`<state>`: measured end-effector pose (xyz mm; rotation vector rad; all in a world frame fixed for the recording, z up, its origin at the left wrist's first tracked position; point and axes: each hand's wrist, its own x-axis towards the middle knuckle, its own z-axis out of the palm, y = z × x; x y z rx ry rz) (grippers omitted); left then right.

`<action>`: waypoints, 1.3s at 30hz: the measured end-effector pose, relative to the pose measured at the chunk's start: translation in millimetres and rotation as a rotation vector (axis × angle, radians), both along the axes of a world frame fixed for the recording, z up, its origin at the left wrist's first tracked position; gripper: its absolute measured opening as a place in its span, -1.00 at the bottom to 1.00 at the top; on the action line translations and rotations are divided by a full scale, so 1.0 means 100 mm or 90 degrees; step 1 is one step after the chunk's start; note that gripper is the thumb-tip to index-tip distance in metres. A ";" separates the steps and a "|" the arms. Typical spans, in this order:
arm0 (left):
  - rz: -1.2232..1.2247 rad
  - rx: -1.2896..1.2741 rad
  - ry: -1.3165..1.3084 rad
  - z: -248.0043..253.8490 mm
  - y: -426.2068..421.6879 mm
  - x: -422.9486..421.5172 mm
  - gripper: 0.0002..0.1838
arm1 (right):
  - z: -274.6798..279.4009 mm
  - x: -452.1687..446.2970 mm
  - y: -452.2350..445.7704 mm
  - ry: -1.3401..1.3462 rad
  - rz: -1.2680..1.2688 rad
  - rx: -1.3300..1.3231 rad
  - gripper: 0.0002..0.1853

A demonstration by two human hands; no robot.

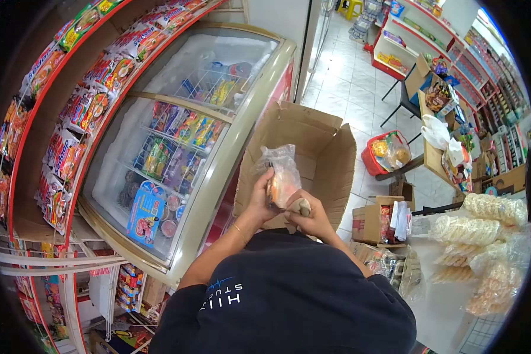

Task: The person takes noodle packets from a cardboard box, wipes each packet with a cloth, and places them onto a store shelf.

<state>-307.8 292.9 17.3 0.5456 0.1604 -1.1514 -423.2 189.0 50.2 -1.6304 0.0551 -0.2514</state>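
Observation:
My left hand (pixel 258 197) is wrapped round a clear plastic package (pixel 284 168) with something orange and white inside. The loose top of its wrapping is crinkled. Against the package's lower right side is my right hand (pixel 314 215), its fingers closed on a small beige cloth (pixel 301 206). Both hands are above a large open cardboard box (pixel 330 168), whose flaps stand up. The part of the box below my hands is hidden.
A glass-topped freezer (pixel 230 177) stands close on my left, beside curved shelves of noodle packets (pixel 100 68). To the right are a red basket (pixel 369 154), a smaller carton (pixel 366 221) and bagged crackers (pixel 475 230). A black chair (pixel 410 106) stands farther off.

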 end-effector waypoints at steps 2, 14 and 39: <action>0.012 0.058 -0.114 -0.07 0.06 0.12 -0.61 | -0.01 -0.05 -0.03 0.074 -0.031 0.101 -0.76; 0.096 -0.004 -0.146 0.23 0.17 0.01 -0.49 | 0.04 0.60 -0.04 -0.181 -0.206 -0.375 -0.48; 0.263 -0.007 -0.242 0.55 0.73 0.22 -0.57 | -0.53 0.24 0.25 0.128 -0.211 0.598 -0.58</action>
